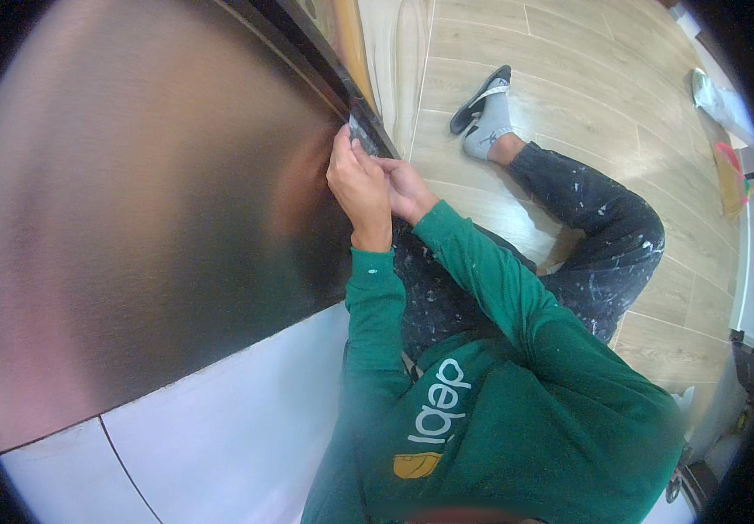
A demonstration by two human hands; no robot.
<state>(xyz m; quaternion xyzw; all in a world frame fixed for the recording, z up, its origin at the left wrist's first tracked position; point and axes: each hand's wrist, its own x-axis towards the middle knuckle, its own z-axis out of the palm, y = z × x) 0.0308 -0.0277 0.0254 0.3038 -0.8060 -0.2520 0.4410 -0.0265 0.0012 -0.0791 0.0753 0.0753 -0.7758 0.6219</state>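
Note:
A large brushed, shiny dark panel (193,227) fills the left side and ends in a dark edge strip (303,48). Both hands meet at this edge. My left hand (359,188) has its fingers closed at a small pale greyish piece (362,129) lying against the strip; it looks like film or a plate, but its kind is unclear. My right hand (408,189) is just beside and partly behind the left, its fingers bent in towards the same spot. Its fingertips are mostly hidden by the left hand, and whatever it grips does not show.
Below the panel are white smooth slabs (237,410) with a dark joint. Beyond the strip runs a pale marbled border (394,70) beside the wood-look floor (560,52). My bent leg (595,210) and slippered foot (486,113) rest there. A whitish bag (722,105) lies far right.

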